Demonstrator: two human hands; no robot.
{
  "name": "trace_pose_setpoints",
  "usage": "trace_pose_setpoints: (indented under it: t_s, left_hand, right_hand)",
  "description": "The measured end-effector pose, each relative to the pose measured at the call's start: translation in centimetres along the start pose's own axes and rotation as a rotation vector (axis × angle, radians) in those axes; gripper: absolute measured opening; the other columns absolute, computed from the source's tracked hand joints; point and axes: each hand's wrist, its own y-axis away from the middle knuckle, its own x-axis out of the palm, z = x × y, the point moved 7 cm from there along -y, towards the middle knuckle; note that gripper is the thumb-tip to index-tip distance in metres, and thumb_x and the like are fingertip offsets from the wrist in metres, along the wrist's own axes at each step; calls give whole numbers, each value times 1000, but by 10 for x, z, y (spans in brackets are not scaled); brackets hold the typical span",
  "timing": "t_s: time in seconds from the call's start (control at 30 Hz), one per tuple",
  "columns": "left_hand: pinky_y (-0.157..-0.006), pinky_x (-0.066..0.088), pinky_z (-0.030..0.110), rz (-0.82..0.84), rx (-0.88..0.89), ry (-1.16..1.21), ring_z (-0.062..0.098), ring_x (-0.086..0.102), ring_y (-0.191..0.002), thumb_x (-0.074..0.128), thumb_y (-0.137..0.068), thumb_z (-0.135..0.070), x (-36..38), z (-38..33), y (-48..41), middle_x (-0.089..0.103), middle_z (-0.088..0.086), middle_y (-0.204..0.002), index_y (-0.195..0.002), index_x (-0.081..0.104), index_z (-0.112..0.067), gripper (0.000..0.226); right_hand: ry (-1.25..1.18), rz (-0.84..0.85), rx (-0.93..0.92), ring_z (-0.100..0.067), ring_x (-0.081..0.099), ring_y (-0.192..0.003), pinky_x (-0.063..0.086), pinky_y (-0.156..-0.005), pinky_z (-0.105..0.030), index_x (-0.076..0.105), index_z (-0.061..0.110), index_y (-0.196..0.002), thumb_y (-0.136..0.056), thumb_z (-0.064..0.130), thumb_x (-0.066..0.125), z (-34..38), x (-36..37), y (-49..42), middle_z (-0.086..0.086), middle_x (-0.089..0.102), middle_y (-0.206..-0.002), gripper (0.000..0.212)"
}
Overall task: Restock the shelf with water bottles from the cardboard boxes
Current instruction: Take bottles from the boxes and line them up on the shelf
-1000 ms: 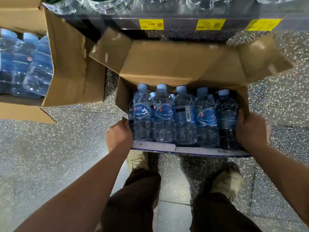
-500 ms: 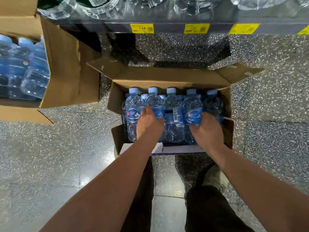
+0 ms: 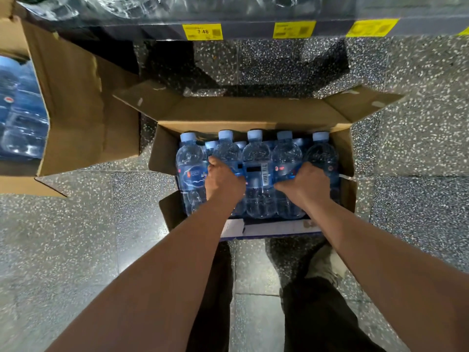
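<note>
Head view: left hand (image 3: 223, 184) is inside the cardboard box (image 3: 253, 115), fingers curled over the 2nd bottle (image 3: 227, 151) from the box's left wall, gripping it at label height. Right hand (image 3: 307, 185) likewise curls round the 4th bottle (image 3: 286, 153), thumb across its label. Both belong to a front row of five water bottles (image 3: 257, 158) w/ pale-blue caps, packed tight in the box; more caps show behind. Box sits on the speckled floor (image 3: 63, 237), flaps open. Left of the box: another carton (image 3: 76, 110) w/ more bottles, blurred. Beyond the box's far flap: shelf edge (image 3: 253, 29) w/ yellow price tags (image 3: 202, 31). Just near side of the box: a shoe (image 3: 324, 262).
</note>
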Motion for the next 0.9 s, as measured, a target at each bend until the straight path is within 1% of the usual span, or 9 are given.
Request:
trace_pose_setpoints:
  t_s: [0.13,0.3,0.47,0.57,0.6,0.7,0.77,0.83,0.9]
  left_hand:
    - [-88,51,41,42,-74,117,34,53,-113,73,-79,-26,1,6,-10,42,16,-128,-136,22,-4,79]
    - [-80,47,35,-8,-79,163,30,52,-115,77,-74,-28,-11,12,-2,46,12,-129,-135,29,-6,80]
    - [-92,50,40,22,-32,139,28,50,-118,79,-66,-40,-29,8,17,46,11,-132,-139,33,-8,92]
    - [-91,51,37,73,13,344,26,55,-115,81,-69,-38,-44,-2,35,52,5,-133,-146,31,-15,94]
    - [-92,49,34,101,32,426,23,56,-113,81,-72,-33,-47,-6,43,53,0,-130,-144,34,-16,88]
    - [-92,48,32,143,64,582,16,57,-99,85,-64,-26,-66,-18,70,56,-9,-104,-126,47,-21,73]
    - [-82,44,27,173,89,682,11,55,-85,86,-65,-19,-80,-24,86,55,-12,-89,-113,48,-23,61]
    - [-78,36,25,258,103,798,12,50,-92,79,-75,-11,-94,-31,107,47,-15,-90,-127,44,-23,64]
    - [-83,31,25,331,128,876,14,46,-111,76,-79,-10,-108,-38,125,48,-13,-114,-148,25,-19,86]
  right_hand:
    - [-52,30,66,-30,61,-108,48,-81,-32,52,1,-117,-71,34,80,-1,10,-9,-13,63,-116,63]
    - [-234,-25,130,-29,60,-103,42,-70,-28,52,-1,-114,-65,23,83,-5,8,4,-12,61,-112,63]
    - [-242,8,116,-20,63,-88,42,-61,-23,65,15,-92,-41,51,70,2,0,19,-3,67,-91,63]
    - [-346,12,150,-21,60,-96,51,-80,-33,60,16,-98,-49,47,76,9,-24,42,-2,64,-100,60]
    - [-414,13,166,-21,60,-96,51,-83,-33,57,15,-101,-56,37,79,10,-32,51,-2,63,-103,55]
    - [-613,26,134,-10,61,-83,45,-62,-23,53,18,-109,-63,26,82,15,-50,73,4,63,-100,55]
    - [-692,19,91,-7,61,-80,45,-61,-21,54,19,-108,-64,24,83,25,-65,89,7,64,-94,53]
    - [-776,45,73,-14,66,-86,53,-73,-29,57,16,-111,-65,21,86,37,-80,105,4,68,-97,55]
    - [-848,87,56,-23,68,-93,56,-84,-42,58,18,-110,-65,18,86,52,-96,123,-3,70,-102,53]
